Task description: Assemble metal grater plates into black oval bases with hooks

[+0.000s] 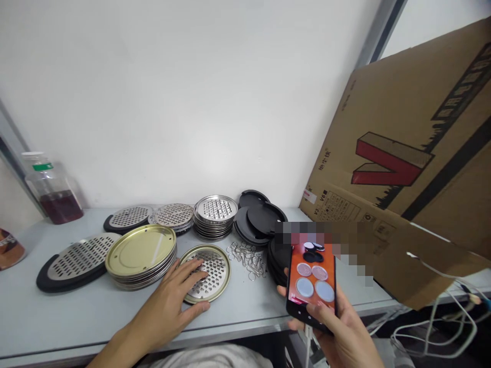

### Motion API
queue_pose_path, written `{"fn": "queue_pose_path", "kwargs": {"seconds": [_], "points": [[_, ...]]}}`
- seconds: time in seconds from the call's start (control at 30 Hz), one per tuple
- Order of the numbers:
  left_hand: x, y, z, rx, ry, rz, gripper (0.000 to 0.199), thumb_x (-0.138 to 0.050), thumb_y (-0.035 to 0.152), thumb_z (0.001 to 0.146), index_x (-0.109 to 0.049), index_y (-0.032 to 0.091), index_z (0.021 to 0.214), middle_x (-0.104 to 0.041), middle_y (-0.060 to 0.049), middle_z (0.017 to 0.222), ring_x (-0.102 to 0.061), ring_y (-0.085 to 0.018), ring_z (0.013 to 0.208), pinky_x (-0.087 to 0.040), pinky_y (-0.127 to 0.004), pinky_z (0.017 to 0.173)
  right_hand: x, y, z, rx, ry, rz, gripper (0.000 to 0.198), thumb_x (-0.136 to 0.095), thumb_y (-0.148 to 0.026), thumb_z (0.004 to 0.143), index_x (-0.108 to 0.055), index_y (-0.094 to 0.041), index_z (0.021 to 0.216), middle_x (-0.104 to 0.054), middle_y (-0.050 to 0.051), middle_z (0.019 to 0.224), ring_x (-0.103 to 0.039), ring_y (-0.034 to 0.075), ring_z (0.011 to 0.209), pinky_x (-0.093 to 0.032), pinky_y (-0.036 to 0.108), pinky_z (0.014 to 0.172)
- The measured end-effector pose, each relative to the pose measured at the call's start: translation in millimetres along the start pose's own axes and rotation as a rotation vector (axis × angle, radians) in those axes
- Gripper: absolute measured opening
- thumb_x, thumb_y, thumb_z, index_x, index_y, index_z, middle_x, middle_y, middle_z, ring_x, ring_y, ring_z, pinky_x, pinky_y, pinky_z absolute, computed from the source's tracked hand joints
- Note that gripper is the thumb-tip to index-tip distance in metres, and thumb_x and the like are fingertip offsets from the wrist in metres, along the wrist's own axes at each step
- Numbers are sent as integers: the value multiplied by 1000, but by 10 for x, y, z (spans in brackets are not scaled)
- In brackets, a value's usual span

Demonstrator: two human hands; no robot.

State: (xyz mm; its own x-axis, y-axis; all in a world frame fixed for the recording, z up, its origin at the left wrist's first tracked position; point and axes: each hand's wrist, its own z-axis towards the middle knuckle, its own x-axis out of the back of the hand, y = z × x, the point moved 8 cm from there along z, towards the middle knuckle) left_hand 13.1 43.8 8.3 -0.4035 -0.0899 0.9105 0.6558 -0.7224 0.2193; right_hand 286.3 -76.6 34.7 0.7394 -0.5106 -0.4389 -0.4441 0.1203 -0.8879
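My left hand [180,291] rests with fingers spread on a round metal grater disc [215,273] set in a gold-rimmed ring, near the table's front. In my right hand [341,322] is a smartphone [312,281], with the thumb on the lower part of its lit screen and a white cable plugged in below. The screen shows several round discs on an orange ground. Left of my left hand stands a stack of gold-coloured round lids [141,250]. Small metal hooks or clips [249,258] lie in a loose pile between the grater disc and the phone.
Behind are a stack of grater discs [216,209], black round lids [264,220] and black-edged graters [82,255]. A bottle of dark red liquid [57,199] stands at the left. A large cardboard box [383,194] leans at the right, with white cables [433,327] below.
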Motion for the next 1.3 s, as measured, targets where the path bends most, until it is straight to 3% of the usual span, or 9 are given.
{"fn": "queue_pose_path", "kwargs": {"seconds": [0.93,1.3], "points": [[-13,6,-5,-7,-1,16,50,-61,53,91,-59,30,135,-53,-7,147,-48,-35,136,-34,-63,112,3,-3,1,4,-7,-9,68,-85,-32,64,-58,-22,125,-66,19,128,-66,44,108,-59,38,51],[-22,10,-11,-8,-16,11,49,-60,52,92,-58,29,136,-52,-9,148,-47,-35,136,-33,-64,112,23,26,9,-26,6,-24,65,-82,-26,66,-56,-22,125,-69,15,124,-66,41,110,-61,35,53]]}}
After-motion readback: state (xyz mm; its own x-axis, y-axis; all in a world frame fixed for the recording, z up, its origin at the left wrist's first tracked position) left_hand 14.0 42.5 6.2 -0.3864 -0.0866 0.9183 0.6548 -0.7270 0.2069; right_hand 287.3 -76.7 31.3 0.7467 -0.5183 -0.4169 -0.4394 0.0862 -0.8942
